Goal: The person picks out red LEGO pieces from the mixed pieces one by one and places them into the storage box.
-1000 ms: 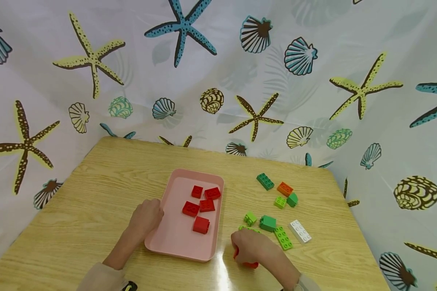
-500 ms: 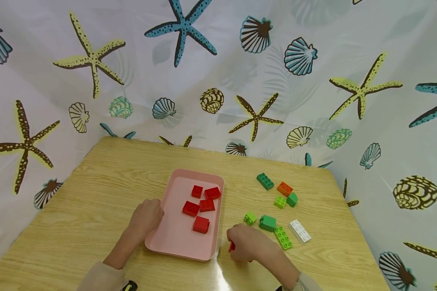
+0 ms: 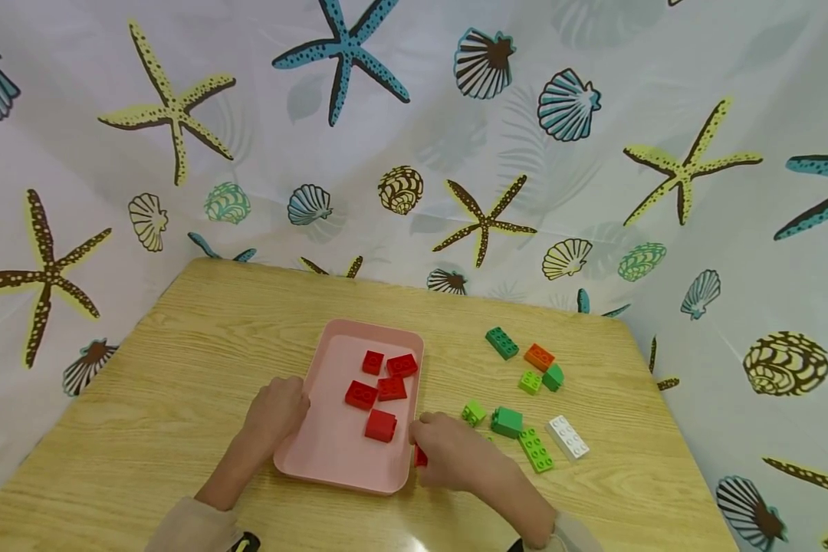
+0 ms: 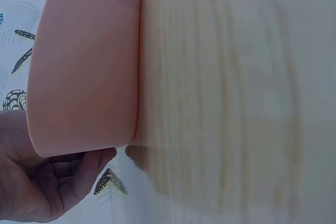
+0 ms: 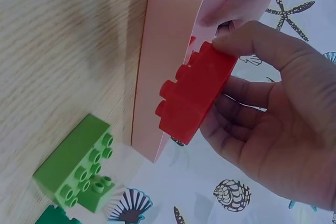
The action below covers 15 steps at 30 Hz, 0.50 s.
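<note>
In the head view my right hand (image 3: 450, 454) is at the right wall of a pink tray (image 3: 338, 481). Thumb and fingers pinch a red toy brick (image 5: 197, 90), its studs facing the tray in the right wrist view; from above the hand mostly covers it. My left hand (image 3: 276, 410) holds the tray's left side, its fingers (image 4: 79, 182) curled against the wall in the left wrist view. Inside the tray lie several red bricks, among them a taller one (image 3: 381, 425) at the front and a small one (image 3: 372, 363) at the back.
Right of the tray lie loose bricks: light green (image 3: 536, 450), green (image 3: 507, 422), white (image 3: 568, 438), dark green (image 3: 502, 343) and orange (image 3: 540, 356). A light green brick (image 5: 73, 156) stands close by the right hand. A patterned curtain (image 3: 386, 115) borders the table behind and at the sides.
My right hand has lifted the red brick from the table and moved left and away from me, up to the tray's right wall. The left hand and the tray have stayed in place.
</note>
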Each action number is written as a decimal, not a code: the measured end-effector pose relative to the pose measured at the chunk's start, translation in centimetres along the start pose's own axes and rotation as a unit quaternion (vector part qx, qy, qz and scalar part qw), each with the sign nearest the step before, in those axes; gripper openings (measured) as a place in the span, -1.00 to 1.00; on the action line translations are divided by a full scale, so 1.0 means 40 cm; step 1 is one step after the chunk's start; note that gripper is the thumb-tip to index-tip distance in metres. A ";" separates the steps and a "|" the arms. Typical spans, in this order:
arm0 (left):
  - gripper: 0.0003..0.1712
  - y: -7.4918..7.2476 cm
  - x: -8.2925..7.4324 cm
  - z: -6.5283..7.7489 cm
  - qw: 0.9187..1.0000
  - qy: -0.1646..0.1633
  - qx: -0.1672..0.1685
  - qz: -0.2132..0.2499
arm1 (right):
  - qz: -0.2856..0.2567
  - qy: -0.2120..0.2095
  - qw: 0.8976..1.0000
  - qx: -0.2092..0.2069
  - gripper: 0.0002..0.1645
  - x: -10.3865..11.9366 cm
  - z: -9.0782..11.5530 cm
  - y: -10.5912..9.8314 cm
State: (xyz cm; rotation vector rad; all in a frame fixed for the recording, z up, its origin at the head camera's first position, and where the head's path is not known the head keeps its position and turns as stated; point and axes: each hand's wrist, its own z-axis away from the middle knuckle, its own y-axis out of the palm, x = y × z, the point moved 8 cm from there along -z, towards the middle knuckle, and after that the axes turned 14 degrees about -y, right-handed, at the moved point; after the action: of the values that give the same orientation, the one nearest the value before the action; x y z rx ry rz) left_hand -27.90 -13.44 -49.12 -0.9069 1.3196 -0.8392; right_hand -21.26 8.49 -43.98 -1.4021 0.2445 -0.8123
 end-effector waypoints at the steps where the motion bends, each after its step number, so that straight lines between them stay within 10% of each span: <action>1: -0.82 0.000 0.000 0.000 1.000 -0.002 0.002 0.000 | 0.002 -0.006 1.000 -0.003 -0.68 0.006 -0.003 -0.001; 15: -0.83 -0.001 0.002 0.000 1.000 -0.007 0.009 0.005 | -0.004 -0.024 1.000 -0.004 -0.67 0.052 -0.040 0.004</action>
State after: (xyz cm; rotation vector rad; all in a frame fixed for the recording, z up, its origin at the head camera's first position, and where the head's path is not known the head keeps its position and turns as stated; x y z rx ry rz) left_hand -27.89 -13.53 -49.12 -0.8894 1.3014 -0.8344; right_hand -20.67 5.91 -43.82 -1.4297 0.2052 -0.7844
